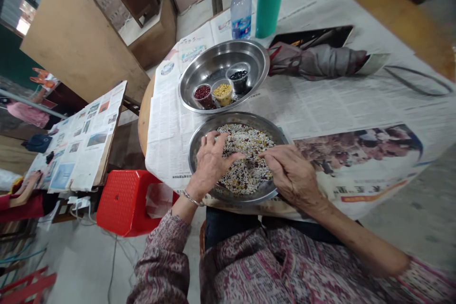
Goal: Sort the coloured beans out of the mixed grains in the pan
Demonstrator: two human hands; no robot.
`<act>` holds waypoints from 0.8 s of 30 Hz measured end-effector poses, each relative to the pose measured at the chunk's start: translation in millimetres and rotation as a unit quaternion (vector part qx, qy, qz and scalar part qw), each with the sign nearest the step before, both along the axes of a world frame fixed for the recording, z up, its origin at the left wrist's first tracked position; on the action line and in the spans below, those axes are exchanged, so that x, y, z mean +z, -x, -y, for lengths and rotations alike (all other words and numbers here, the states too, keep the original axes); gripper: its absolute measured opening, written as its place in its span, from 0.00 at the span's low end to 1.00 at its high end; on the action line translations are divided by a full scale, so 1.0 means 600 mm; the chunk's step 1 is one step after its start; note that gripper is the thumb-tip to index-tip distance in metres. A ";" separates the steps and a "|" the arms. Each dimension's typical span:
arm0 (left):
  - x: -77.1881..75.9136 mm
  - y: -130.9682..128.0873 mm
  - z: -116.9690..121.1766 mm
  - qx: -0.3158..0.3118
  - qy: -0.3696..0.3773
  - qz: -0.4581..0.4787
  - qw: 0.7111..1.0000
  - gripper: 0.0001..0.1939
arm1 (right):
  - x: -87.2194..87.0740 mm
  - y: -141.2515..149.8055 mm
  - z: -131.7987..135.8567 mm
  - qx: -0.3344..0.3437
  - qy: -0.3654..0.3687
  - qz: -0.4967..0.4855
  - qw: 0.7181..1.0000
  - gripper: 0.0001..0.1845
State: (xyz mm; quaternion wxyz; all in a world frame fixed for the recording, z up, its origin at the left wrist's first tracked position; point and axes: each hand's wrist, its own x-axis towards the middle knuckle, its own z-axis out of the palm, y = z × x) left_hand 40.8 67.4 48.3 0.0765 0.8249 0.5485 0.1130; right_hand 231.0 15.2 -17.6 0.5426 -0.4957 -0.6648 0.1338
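Observation:
A steel basin (228,118) in front of me holds a mix of white, dark red, yellow and black grains or beans (249,140). Over its left side is my left hand (213,157), open, thumb and fingers apart, touching or just above the mix. My right hand (294,173) is at the right rim, fingers curled and thumb and forefinger drawn together; whatever they pinch is too small to make out. Behind, a second steel basin (213,66) holds clear cups of red beans (203,94), yellow beans (223,92) and black beans (238,77), with loose beans beside them.
Newspaper (167,142) covers the round table. A water bottle (241,9), a green bottle (270,2), a folded umbrella (317,61) and a dark flat tablet-like object (313,35) lie or stand beyond. A red stool (119,202) is at left; other people sit at another table (89,137).

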 end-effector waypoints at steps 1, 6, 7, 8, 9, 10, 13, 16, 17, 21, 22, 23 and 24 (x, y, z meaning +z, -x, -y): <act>0.001 0.004 0.000 0.013 0.017 -0.013 1.000 0.33 | 0.001 0.000 0.000 0.001 0.002 -0.001 1.000 0.09; -0.007 -0.008 0.004 -0.008 0.086 -0.026 0.996 0.23 | 0.002 0.001 0.001 0.001 -0.003 0.000 1.000 0.09; -0.010 -0.014 0.003 -0.018 0.089 -0.017 0.996 0.18 | 0.001 0.001 0.000 0.001 -0.009 0.000 1.000 0.09; -0.014 -0.019 0.000 -0.027 0.092 -0.004 0.995 0.15 | 0.001 0.001 0.000 0.001 -0.015 0.001 1.000 0.09; -0.017 -0.023 -0.002 -0.033 0.094 0.010 0.995 0.13 | 0.001 0.000 0.000 0.000 -0.020 0.002 1.000 0.09; -0.020 -0.025 -0.004 -0.036 0.097 0.027 0.994 0.13 | 0.001 0.000 -0.001 -0.001 -0.021 0.004 1.000 0.08; -0.020 -0.026 0.000 -0.036 0.118 0.070 0.990 0.11 | 0.002 -0.001 -0.001 -0.003 -0.010 0.014 1.000 0.08; -0.013 -0.026 0.025 -0.078 0.143 0.083 0.983 0.10 | 0.001 -0.001 -0.001 -0.003 -0.004 0.016 1.000 0.09; -0.011 -0.028 0.036 -0.107 0.147 0.083 0.980 0.10 | 0.001 0.000 -0.001 -0.004 -0.008 0.012 1.000 0.09; -0.009 -0.040 0.061 -0.245 0.123 0.038 0.961 0.11 | -0.001 -0.001 0.000 -0.008 -0.015 0.002 1.000 0.11; -0.010 -0.043 0.060 -0.270 0.107 0.014 0.957 0.12 | -0.001 -0.002 0.000 -0.009 -0.012 0.001 1.000 0.11; -0.012 -0.046 0.056 -0.284 0.088 -0.010 0.955 0.13 | -0.002 -0.002 0.001 -0.010 -0.008 -0.001 1.000 0.12; -0.014 -0.048 0.048 -0.289 0.067 -0.033 0.954 0.14 | -0.002 -0.002 0.001 -0.011 -0.004 -0.003 1.000 0.12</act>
